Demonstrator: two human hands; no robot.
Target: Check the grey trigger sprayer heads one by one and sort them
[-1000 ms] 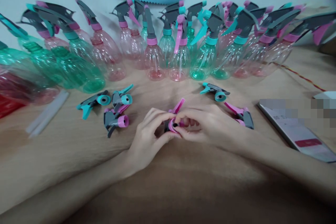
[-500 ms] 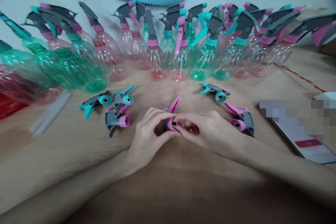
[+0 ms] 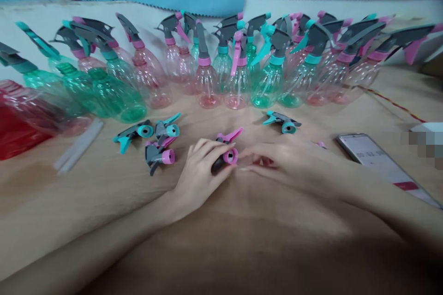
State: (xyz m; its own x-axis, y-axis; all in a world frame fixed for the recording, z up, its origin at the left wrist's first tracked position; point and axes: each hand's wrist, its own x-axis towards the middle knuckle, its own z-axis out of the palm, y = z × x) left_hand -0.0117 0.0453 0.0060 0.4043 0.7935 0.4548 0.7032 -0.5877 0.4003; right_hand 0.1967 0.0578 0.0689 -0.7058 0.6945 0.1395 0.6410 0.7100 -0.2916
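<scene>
My left hand [image 3: 197, 175] is closed around a grey spray trigger head [image 3: 231, 156] with a pink collar and pink lever. The collar's opening faces me, and fingers cover part of the grey body. Just right of the collar is my right hand [image 3: 282, 161], its thumb and index finger slightly parted with nothing visible between them; its other fingers curl inward. Left of my hands lie a trigger head with a pink collar [image 3: 168, 156] and two with turquoise collars. Another turquoise-collared trigger head [image 3: 288, 127] lies beyond my right hand.
Rows of pink and green spray bottles [image 3: 207, 83] stand along the wall, most with trigger heads fitted. Clear tubes [image 3: 79, 146] and a red bag [image 3: 20, 136] are at the left. A phone [image 3: 377, 152] showing a timer lies at the right, near a twisted cord [image 3: 391, 100].
My right hand has drawn back to the right from the pink collar, and its fingers have parted. My left hand keeps hold of the trigger head. The view has shifted slightly.
</scene>
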